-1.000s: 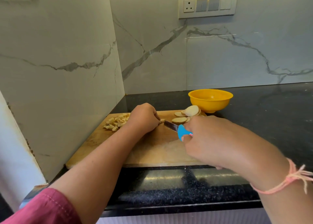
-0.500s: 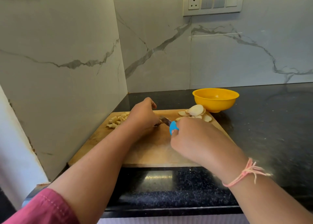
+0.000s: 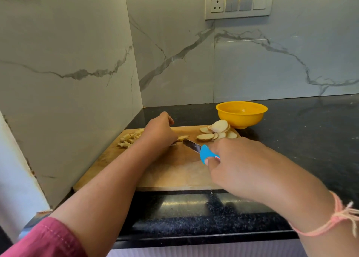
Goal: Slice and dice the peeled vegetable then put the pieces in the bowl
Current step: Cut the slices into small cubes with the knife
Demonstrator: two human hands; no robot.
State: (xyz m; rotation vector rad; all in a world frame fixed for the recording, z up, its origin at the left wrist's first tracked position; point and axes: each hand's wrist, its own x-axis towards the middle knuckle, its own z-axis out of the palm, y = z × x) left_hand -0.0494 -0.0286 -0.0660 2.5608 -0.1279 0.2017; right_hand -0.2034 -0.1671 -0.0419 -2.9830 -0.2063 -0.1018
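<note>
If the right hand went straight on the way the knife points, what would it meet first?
Probably the piece under the left hand: the knife in the right hand points at it, tip close by. That hand lies just behind, though depth is unclear.

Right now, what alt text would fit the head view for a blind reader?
The right hand holds a blue-handled knife at a vegetable strip held by the left hand on a wooden board. Diced pieces lie left, round slices right, near a yellow bowl.
</note>
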